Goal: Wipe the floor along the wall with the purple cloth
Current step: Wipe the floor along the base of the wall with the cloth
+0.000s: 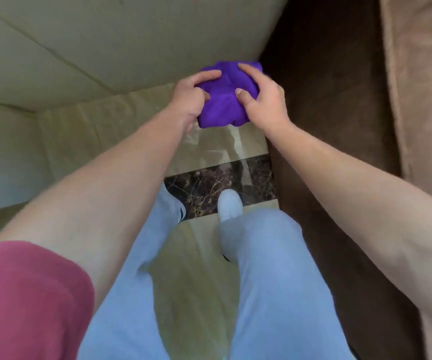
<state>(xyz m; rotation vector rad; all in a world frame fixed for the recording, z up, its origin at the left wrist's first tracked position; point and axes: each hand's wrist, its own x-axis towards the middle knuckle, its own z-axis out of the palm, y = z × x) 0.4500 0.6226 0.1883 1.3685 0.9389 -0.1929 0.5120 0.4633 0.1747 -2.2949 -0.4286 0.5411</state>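
- Pale wall (85, 42) runs across the top left and meets the glossy floor (136, 120) in a seam; at the right stands brown furniture (326, 87).
- To do this step well, I judge the bunched cloth should be pressed flat against the floor, its far edge tucked into the wall seam, then drawn steadily along that line so no strip is missed.
- Left hand (191, 97) curls onto the left side of the cloth (222, 100), fingers bent over the top and thumb pressing into the fabric: a closed grip.
- That cloth, purple and crumpled, sits at the corner where wall and furniture meet; whether it already touches the floor I cannot tell.
- Right hand (264, 100) clasps the right side, fingers spread across the top, thumb dug into the middle fold.
- Below, both feet stand on the floor beside a dark marble strip (209, 183).
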